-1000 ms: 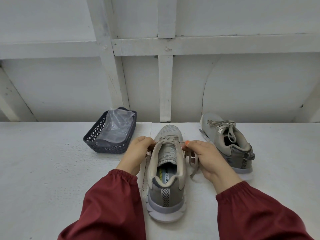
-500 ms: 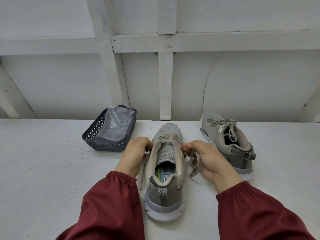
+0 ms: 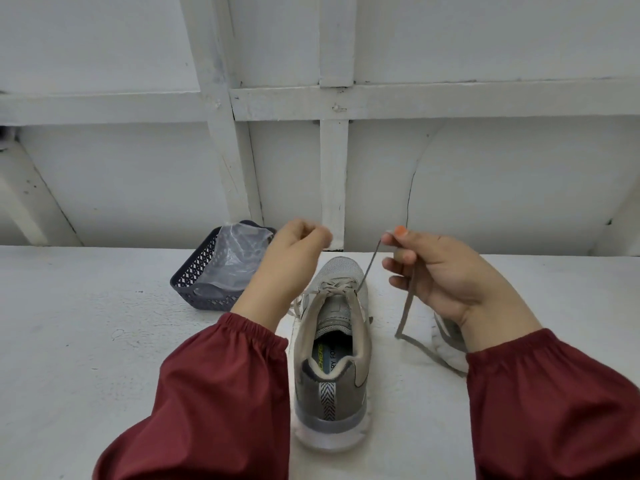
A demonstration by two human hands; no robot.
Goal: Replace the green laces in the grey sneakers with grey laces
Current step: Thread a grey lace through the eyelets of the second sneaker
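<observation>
My right hand point(image 3: 446, 275) pinches the grey lace point(image 3: 369, 268), my left hand point(image 3: 294, 261) is curled on I cannot tell what, and the near sneaker point(image 3: 332, 358) is laced only at its far holes

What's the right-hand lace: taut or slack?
Taut: the lace runs straight from the sneaker up to the right hand, which pinches it. Its tail hangs slack onto the table.

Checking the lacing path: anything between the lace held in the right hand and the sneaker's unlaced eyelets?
Nothing visible. The lace runs straight and free from the right hand down to the right eyelet row of the sneaker; eyelets nearer the collar look empty. The basket sits apart, to the left.
</observation>
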